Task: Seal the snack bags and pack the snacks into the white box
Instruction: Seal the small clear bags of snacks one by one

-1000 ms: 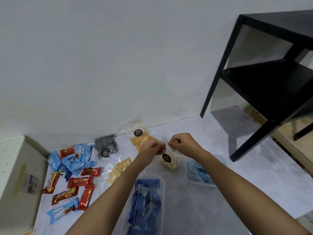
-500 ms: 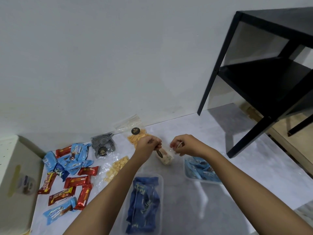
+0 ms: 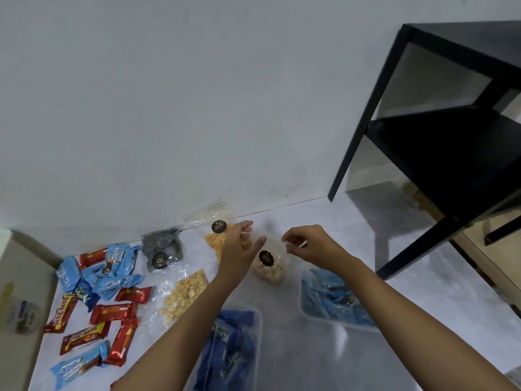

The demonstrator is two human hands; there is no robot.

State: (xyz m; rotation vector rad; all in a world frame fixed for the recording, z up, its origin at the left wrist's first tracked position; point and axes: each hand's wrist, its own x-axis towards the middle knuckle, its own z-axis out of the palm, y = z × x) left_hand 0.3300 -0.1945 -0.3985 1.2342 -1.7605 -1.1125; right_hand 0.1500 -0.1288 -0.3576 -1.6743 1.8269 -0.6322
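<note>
Centre of frame: clear snack bag (image 3: 267,270) with a black round label and pale pieces inside, standing on the grey surface (image 3: 310,362). The right hand (image 3: 308,246) has curled fingers and pinches the bag's top right edge. The left hand (image 3: 239,251) has nearly straight fingers resting against the bag's left side. The white box (image 3: 22,277) sits at the left edge, well apart.

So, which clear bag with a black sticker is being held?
The clear plastic bag of pale snacks, pinched by the right hand; the others lie further left.

Right hand (image 3: 310,245) pinches snack bag (image 3: 269,268) (left hand (image 3: 239,249) flat alongside).
</note>
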